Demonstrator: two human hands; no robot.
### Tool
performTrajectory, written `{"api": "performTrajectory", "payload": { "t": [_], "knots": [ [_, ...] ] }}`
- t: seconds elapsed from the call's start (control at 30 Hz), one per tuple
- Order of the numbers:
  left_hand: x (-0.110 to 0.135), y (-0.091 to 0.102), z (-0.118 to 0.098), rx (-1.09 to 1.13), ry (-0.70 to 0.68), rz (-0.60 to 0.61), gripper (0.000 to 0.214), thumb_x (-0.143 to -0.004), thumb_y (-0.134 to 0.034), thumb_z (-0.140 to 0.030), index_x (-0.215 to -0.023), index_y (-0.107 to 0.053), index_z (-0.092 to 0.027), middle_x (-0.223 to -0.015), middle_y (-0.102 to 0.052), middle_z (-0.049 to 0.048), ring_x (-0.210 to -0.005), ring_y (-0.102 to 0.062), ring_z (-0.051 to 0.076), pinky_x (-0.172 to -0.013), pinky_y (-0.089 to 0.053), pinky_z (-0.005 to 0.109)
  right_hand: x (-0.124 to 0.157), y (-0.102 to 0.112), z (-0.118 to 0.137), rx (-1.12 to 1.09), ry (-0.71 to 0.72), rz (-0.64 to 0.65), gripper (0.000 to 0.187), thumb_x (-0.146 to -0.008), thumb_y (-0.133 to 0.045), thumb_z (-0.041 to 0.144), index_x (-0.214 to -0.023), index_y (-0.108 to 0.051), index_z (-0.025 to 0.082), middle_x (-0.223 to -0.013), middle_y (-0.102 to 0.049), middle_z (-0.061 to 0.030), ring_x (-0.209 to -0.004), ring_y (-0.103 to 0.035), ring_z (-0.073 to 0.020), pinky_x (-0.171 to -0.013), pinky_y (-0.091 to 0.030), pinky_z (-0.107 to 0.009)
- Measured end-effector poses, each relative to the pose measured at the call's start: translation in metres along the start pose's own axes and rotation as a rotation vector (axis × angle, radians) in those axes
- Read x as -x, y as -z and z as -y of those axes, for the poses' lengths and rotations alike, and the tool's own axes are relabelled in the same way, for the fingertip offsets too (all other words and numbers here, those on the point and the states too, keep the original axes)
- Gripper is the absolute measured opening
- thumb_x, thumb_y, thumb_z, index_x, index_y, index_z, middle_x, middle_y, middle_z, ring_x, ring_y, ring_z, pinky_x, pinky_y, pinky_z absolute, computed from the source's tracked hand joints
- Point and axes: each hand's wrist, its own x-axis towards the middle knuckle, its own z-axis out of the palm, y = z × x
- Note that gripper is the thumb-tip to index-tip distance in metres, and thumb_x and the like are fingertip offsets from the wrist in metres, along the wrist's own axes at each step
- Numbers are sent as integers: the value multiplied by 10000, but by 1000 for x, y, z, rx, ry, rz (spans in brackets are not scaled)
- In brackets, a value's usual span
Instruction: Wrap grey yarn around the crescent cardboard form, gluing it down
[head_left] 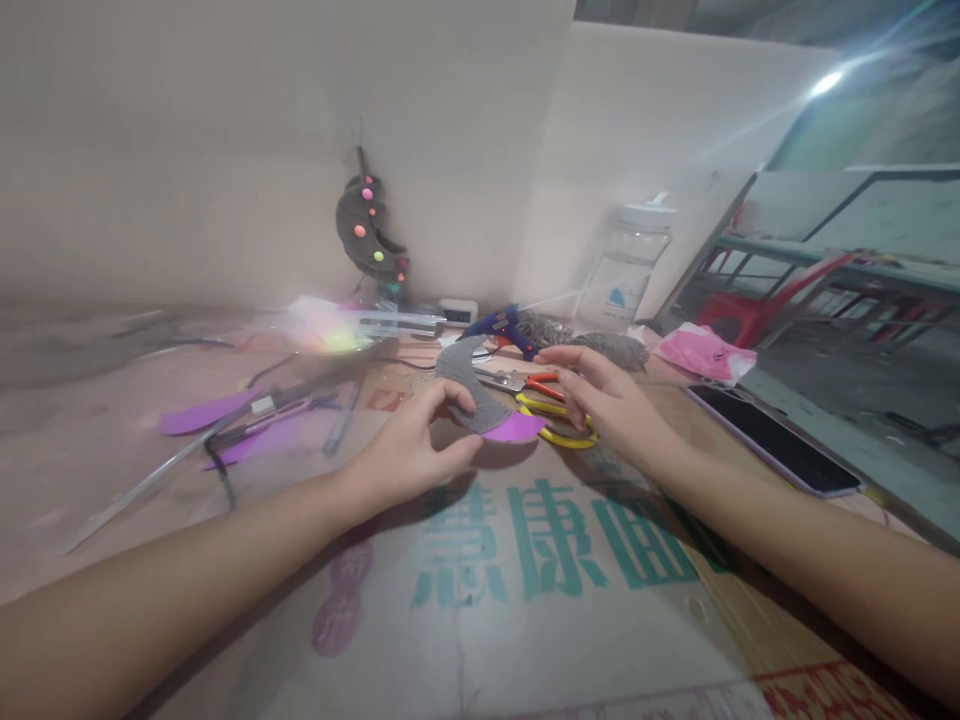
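A crescent shape wrapped in grey yarn (478,385) is pinched between the thumb and fingers of my left hand (412,440). Its lower tip shows bare purple material (516,428). My right hand (604,400) hovers to the right of the crescent, fingers apart and partly bent, with nothing visible in them. Scissors with red handles (546,385) and a yellow-handled tool (555,430) lie just beyond and below those fingers. Behind them rests a blue glue gun (504,325). A ball of grey yarn (609,349) sits past my right hand.
A finished-looking grey crescent with coloured pompoms (367,230) leans on the wall. A clear bottle (624,270), a pink packet (707,352) and a phone (776,440) are at right. Purple pieces (206,412) and a clear plastic bag (330,328) lie left. Printed cardboard (480,640) covers the front.
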Motion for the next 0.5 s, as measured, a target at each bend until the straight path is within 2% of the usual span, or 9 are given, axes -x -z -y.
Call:
{"api": "performTrajectory", "payload": {
  "t": [0.07,0.13,0.27,0.33,0.4,0.5],
  "knots": [
    [0,1,1,32,-19,-12,178,-793,-580,-239,-939,-486,-201,-950,-551,20,-899,-554,169,-820,-450,305,4,-3,0,-46,48,-9,262,-874,-563,426,-1033,-544,220,-640,-501,57,-473,-423,-70,-458,-371,-205],
    [1,1,3,60,-40,-28,158,-797,-563,-238,-921,-474,-200,-937,-535,21,-903,-544,170,-836,-446,309,7,-7,-1,-60,51,40,270,-860,-586,452,-959,-521,210,-670,-516,56,-465,-418,-57,-442,-353,-195],
    [3,1,6,115,-60,-41,140,-789,-546,-214,-889,-449,-201,-897,-507,13,-891,-536,168,-850,-449,313,13,-14,2,-3,-55,249,305,-869,-561,491,-884,-552,187,-627,-524,44,-442,-442,-66,-404,-324,-196],
    [4,1,7,134,-64,-28,125,-798,-533,-208,-894,-453,-198,-905,-510,19,-896,-541,172,-858,-455,321,16,-17,5,18,-117,303,304,-858,-580,481,-836,-563,178,-615,-542,34,-448,-456,-70,-412,-330,-199],
    [4,1,8,137,-58,-32,135,-832,-515,-218,-961,-483,-194,-969,-537,38,-944,-552,182,-881,-457,325,19,-19,8,5,-165,314,299,-849,-595,467,-796,-558,175,-606,-573,23,-444,-451,-66,-420,-324,-197],
    [0,-1,10,204,-58,-110,346,-901,-488,-263,-1239,-444,-206,-1218,-537,84,-1116,-537,194,-960,-442,326,22,-23,6,-36,-161,294,291,-867,-576,465,-808,-544,182,-631,-651,-2,-436,-438,-64,-427,-316,-193]
  ]
}}
